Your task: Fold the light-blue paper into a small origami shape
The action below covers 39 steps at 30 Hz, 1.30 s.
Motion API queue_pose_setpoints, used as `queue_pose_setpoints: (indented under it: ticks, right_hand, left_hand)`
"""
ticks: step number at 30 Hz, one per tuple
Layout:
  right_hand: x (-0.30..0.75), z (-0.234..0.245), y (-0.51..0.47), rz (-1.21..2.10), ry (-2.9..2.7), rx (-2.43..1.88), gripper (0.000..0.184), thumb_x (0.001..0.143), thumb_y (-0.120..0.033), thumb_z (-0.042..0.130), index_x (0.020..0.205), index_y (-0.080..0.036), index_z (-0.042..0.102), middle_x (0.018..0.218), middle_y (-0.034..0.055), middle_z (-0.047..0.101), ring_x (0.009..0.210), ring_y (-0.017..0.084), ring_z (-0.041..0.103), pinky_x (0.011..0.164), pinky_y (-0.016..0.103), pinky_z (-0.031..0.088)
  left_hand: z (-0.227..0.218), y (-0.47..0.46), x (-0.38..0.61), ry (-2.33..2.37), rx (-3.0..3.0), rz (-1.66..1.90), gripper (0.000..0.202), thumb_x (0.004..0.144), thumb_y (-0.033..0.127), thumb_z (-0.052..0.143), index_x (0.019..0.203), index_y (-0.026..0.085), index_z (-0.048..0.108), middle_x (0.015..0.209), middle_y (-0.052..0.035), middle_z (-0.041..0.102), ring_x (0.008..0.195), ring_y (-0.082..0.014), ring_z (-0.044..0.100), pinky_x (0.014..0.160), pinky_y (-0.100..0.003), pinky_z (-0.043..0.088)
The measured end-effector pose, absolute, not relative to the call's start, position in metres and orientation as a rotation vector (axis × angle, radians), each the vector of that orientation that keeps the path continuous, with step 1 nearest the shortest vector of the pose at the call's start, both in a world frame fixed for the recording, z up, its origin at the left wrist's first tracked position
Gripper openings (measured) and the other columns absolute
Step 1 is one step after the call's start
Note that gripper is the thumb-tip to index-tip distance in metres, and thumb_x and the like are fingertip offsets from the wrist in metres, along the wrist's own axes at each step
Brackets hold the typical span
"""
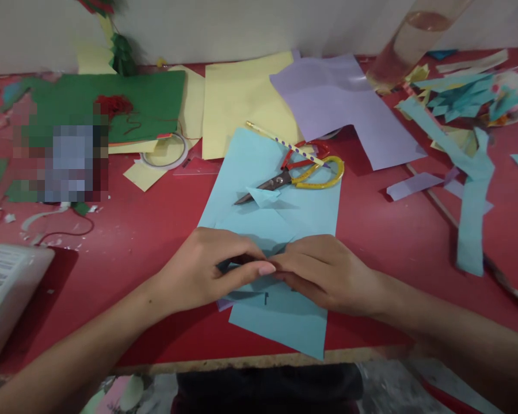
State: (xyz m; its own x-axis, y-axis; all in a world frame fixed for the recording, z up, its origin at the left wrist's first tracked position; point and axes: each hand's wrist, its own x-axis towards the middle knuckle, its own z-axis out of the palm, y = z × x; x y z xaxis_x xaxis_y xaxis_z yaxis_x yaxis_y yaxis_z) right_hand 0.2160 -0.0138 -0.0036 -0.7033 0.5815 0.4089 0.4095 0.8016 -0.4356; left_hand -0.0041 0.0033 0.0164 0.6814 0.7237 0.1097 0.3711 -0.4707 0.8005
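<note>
My left hand (207, 270) and my right hand (323, 273) meet fingertip to fingertip over a small folded piece of light blue paper (259, 230). Both hands pinch it, fingers curled and pressed together. The piece rests on a larger light blue sheet (285, 322) that reaches the table's front edge. Just beyond lie scissors (293, 175) with red and yellow handles, blades pointing left, and a thin striped stick (285, 144) across them. A small blue paper scrap (263, 195) sits beside the blades.
The red table (133, 230) carries yellow sheets (237, 103), a lilac sheet (341, 103), green paper (112, 103), a tape roll (168, 152), blue strips (470, 190) at right, a glass bottle (406, 46) at the back and a white container (8, 287) at left.
</note>
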Motion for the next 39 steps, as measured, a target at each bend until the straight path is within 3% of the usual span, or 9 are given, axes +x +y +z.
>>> queue_pose_setpoints:
  ticks: [9, 12, 18, 39]
  right_hand:
    - [0.2179, -0.0037, -0.0142, 0.490, -2.449, -0.741, 0.024, 0.100, -0.024, 0.038, 0.100, -0.017, 0.061, 0.067, -0.0004, 0.064, 0.056, 0.011, 0.053, 0.054, 0.023, 0.037]
    - [0.2172, -0.0023, -0.0132, 0.499, -2.425, -0.746, 0.024, 0.100, -0.023, 0.038, 0.097, -0.017, 0.061, 0.064, -0.0015, 0.062, 0.054, 0.010, 0.051, 0.053, 0.022, 0.035]
    - [0.2171, -0.0024, -0.0115, 0.560, -2.383, -0.752, 0.020, 0.099, -0.023, 0.041, 0.095, -0.016, 0.059, 0.059, -0.0037, 0.057, 0.052, 0.009, 0.047, 0.051, 0.022, 0.034]
    - [0.2178, -0.0036, -0.0118, 0.517, -2.404, -0.735, 0.018, 0.098, -0.020, 0.043, 0.092, -0.017, 0.059, 0.061, -0.0037, 0.058, 0.053, 0.009, 0.049, 0.053, 0.022, 0.035]
  left_hand:
    - [0.0157, 0.0043, -0.0061, 0.802, 2.166, 0.538, 0.029, 0.091, 0.041, 0.056, 0.082, 0.015, 0.066, 0.065, 0.0017, 0.064, 0.057, -0.0080, 0.055, 0.055, -0.020, 0.038]
    - [0.0154, 0.0047, -0.0054, 0.810, 2.207, 0.556, 0.027, 0.093, 0.037, 0.053, 0.080, 0.016, 0.065, 0.063, 0.0021, 0.063, 0.057, -0.0082, 0.054, 0.054, -0.020, 0.038]
    - [0.0124, 0.0041, -0.0050, 0.855, 2.334, 0.607, 0.043, 0.097, 0.033, 0.046, 0.058, 0.016, 0.053, 0.048, 0.0044, 0.043, 0.047, -0.0076, 0.038, 0.047, -0.023, 0.030]
    - [0.0082, 0.0044, -0.0058, 0.787, 2.392, 0.586, 0.042, 0.097, 0.031, 0.045, 0.058, 0.016, 0.053, 0.051, 0.0036, 0.044, 0.050, -0.0086, 0.040, 0.050, -0.024, 0.031]
